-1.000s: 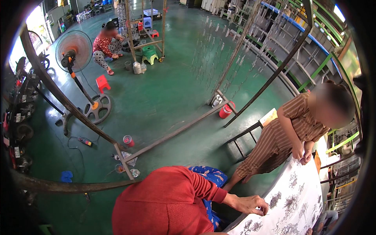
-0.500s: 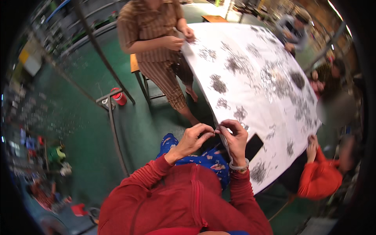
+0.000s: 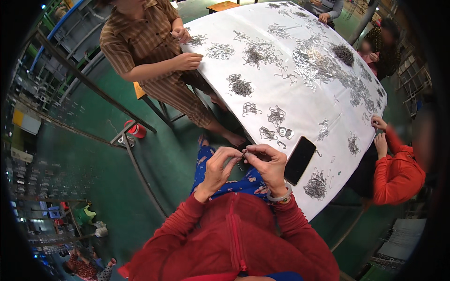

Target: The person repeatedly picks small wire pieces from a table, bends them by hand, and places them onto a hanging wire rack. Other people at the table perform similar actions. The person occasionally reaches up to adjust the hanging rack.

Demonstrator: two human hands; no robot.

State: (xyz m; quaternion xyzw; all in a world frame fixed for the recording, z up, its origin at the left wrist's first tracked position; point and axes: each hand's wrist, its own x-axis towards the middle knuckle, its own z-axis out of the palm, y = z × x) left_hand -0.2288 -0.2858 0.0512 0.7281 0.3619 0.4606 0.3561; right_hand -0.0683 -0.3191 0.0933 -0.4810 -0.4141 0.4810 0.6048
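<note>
My left hand (image 3: 219, 171) and my right hand (image 3: 269, 165) meet in front of me, just off the near table edge. Both are closed, thumb and fingertips pinching a small dark metal piece (image 3: 243, 152) that is too small to name surely. Beyond my hands, small heaps of bent wire hooks (image 3: 276, 115) lie on the white-covered table (image 3: 300, 199). Two flat metal pieces with holes (image 3: 285, 132) rest beside the closest heap. To the right of my right hand lies a black phone (image 3: 300, 160).
A person in a striped shirt (image 3: 136, 44) stands at the table's left side. Another in an orange-red top (image 3: 399, 175) works at the right edge, with others farther back. A metal frame (image 3: 145, 180) and a red container (image 3: 136, 129) stand on the green floor to my left.
The view has shifted, and the table shows more sharply. My hands remain pinched together. The striped-shirt person's hands have moved apart, one now at the table edge.
</note>
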